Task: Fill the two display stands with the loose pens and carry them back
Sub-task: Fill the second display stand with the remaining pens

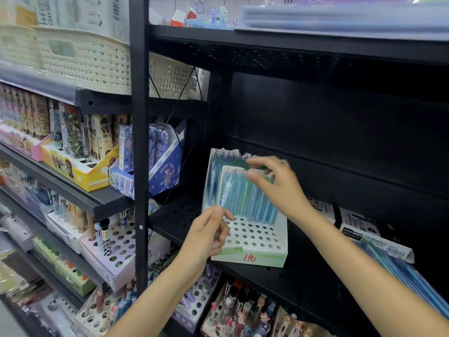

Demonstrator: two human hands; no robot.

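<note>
Partly | display stand (255, 249) on shelf (177, 215): back rows filled, front holes empty | left hand (210, 235) pinches pen (227, 189) at 9 o'clock | right hand (277, 184) fingers loosely spread over pen tops, grasp unclear

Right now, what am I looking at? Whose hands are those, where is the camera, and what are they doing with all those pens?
This is one picture, taken by a camera worn on a person's head, looking down at that person's own two hands. There is no robot here. The person stands at a black shop shelf. On it sits a white display stand with many little round holes in its floor. Blue and green pens already stand in its back rows, and the front holes have no pens yet. The left hand pinches one light blue pen near its lower end. The right hand reaches to the tops of the standing pens; it is blurred, so I cannot tell if it holds one. Other pen boxes fill the shelves around.
</note>
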